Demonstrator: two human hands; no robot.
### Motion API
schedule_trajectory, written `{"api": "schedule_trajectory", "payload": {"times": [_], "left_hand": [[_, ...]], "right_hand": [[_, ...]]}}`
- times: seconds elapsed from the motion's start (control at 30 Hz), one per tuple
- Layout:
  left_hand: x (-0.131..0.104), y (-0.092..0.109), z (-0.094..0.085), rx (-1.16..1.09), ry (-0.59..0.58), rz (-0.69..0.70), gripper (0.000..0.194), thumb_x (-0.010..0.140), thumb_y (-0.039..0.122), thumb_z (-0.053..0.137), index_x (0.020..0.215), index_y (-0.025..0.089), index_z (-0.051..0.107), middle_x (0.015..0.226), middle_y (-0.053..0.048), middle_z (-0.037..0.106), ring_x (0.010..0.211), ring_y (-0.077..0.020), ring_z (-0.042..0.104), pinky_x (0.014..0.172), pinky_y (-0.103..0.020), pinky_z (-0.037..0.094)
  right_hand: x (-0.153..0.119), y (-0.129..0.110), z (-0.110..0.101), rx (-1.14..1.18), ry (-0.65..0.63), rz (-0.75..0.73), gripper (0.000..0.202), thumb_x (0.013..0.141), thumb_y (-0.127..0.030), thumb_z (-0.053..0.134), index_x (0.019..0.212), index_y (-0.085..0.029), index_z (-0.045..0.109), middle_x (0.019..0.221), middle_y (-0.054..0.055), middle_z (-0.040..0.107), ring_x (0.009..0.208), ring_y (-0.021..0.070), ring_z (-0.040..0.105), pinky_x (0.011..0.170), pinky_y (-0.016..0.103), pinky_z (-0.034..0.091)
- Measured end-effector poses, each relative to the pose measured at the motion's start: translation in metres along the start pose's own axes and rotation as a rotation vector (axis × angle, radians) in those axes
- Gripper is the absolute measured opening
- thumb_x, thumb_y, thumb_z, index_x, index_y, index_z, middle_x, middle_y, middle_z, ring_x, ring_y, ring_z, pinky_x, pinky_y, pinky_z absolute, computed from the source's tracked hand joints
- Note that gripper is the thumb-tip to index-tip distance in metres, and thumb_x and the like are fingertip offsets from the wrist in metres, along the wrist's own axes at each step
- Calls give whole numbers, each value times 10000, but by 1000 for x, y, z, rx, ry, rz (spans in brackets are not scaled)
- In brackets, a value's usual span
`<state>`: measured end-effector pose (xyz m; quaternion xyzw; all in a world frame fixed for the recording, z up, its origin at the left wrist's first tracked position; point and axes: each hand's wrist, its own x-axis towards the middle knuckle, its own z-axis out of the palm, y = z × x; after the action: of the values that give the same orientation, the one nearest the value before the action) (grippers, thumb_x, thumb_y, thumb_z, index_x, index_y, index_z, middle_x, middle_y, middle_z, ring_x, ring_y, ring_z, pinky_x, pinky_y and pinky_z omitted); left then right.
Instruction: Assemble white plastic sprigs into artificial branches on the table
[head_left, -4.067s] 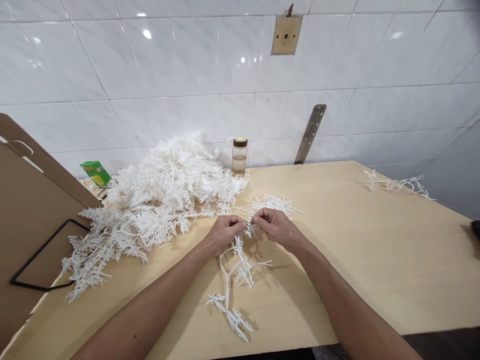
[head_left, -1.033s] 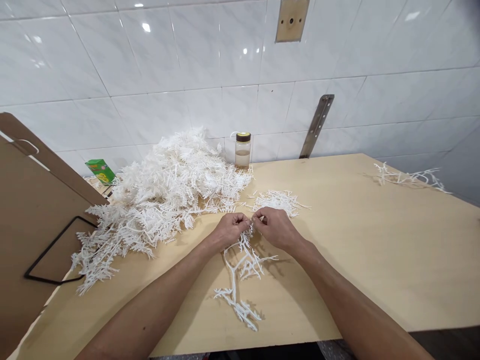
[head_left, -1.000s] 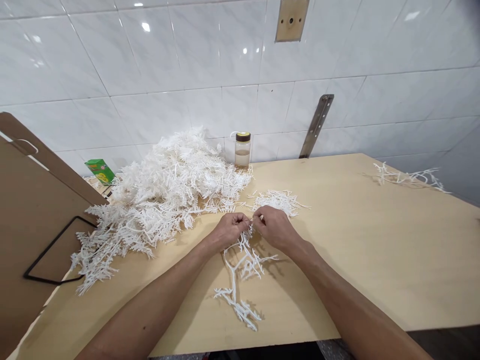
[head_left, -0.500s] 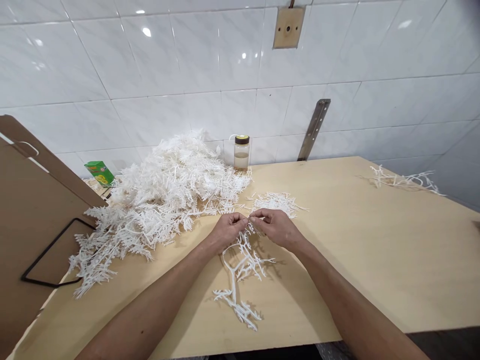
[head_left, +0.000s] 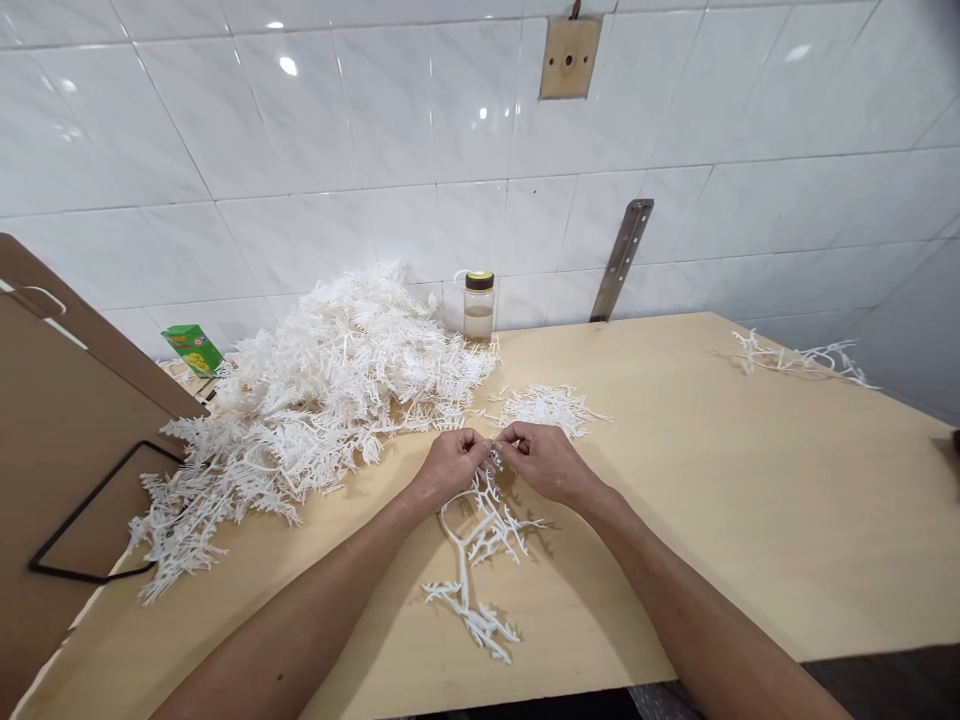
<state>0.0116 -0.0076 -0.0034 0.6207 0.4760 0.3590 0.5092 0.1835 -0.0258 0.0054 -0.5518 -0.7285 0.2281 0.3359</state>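
A white branched plastic sprig [head_left: 463,560] hangs down toward me over the tabletop, its upper end at my fingertips. My left hand [head_left: 452,462] is closed in a pinch on that upper end. Right beside it, my right hand [head_left: 546,460] pinches at the same spot, thumb and forefinger together, so the tips of both hands nearly touch. The exact bit between the right fingertips is too small to make out, but it belongs to the sprig's top. Just behind my hands lies a small heap of short white twig pieces [head_left: 551,405].
A large pile of white branched sprigs [head_left: 330,370] covers the back left. Behind stand a bottle with a dark lid [head_left: 478,308] and a green box [head_left: 193,350]. Cardboard [head_left: 67,480] and a black wire frame [head_left: 82,510] border the left. Bare white stems [head_left: 802,358] lie far right.
Both hands stay together at the sprig's upper end, the right wrist slightly lowered. The whole view has shifted a little; the piles look the same.
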Motion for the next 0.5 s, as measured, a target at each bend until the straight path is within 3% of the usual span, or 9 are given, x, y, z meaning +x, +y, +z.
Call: {"api": "schedule_trajectory", "payload": {"times": [0.3, 0.5], "left_hand": [[1, 1, 0, 77, 6, 39, 249, 760, 351, 576, 598, 178, 502, 520, 53, 433, 486, -86, 378, 484, -213, 295], [2, -6, 1, -16, -30, 46, 280, 760, 396, 618, 627, 173, 514, 536, 42, 478, 479, -85, 416, 483, -212, 320]], "right_hand": [[0, -1, 7, -157, 15, -79, 152, 863, -243, 511, 779, -198, 630, 688, 2, 643, 605, 137, 544, 593, 254, 369], [7, 16, 9, -304, 277, -47, 140, 844, -166, 467, 770, -178, 586, 778, 60, 645, 683, 172, 561, 659, 284, 389]]}}
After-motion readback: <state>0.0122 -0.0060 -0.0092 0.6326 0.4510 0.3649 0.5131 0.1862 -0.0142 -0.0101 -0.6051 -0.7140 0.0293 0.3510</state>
